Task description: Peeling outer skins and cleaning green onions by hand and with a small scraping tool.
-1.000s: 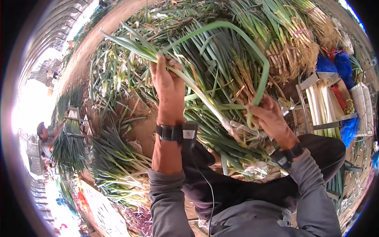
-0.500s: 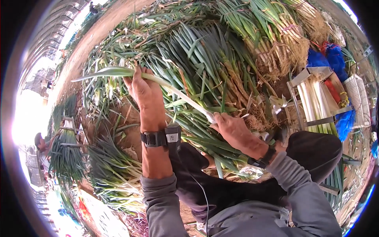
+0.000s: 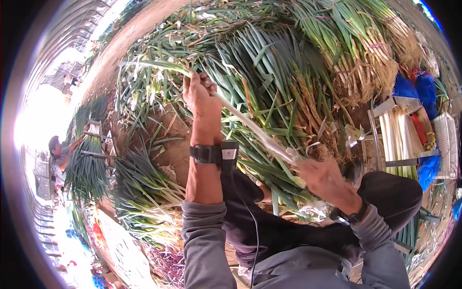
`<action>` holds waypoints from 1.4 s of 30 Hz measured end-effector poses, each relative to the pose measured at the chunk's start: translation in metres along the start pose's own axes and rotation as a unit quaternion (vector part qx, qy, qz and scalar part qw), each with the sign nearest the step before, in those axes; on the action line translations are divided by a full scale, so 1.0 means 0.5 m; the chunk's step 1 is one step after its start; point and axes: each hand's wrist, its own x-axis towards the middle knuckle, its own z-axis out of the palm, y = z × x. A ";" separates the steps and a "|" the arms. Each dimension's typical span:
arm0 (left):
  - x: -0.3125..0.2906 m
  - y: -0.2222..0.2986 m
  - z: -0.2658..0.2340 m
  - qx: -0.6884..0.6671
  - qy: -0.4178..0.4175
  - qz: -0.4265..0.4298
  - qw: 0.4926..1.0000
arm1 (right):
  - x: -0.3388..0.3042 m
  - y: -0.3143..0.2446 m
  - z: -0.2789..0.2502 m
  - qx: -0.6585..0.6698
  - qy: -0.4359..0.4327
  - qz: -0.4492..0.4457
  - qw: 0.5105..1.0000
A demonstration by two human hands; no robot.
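Observation:
A long green onion (image 3: pixel 247 120) slants across in front of me, its green leaf end at the upper left and its white end at the lower right. My left hand (image 3: pixel 203 96) is closed around the stalk where green meets white. At the white end, my right hand (image 3: pixel 323 179) is smeared by motion, its fingers closed on the tip. Whether a strip of outer skin is between those fingers is too blurred to tell. Beneath the stalk lies a heap of untrimmed green onions (image 3: pixel 262 53) with brown roots toward my right.
Tied onion bundles (image 3: pixel 373 50) lie at the far right. A metal rack (image 3: pixel 374 123) there holds white stalks, beside blue netting (image 3: pixel 426 94) and a white basket (image 3: pixel 446 144). Paler onions (image 3: pixel 151 192) are piled at my left. Beyond them a person (image 3: pixel 60 156) works by another rack.
The view has shifted, so the scene sits further right. My right hand has moved down and right along the stalk's line, away from my left hand, which keeps its hold.

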 end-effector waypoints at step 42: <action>0.044 0.257 -0.391 0.370 0.175 0.254 0.876 | -0.144 0.333 0.179 0.243 -0.056 0.558 0.792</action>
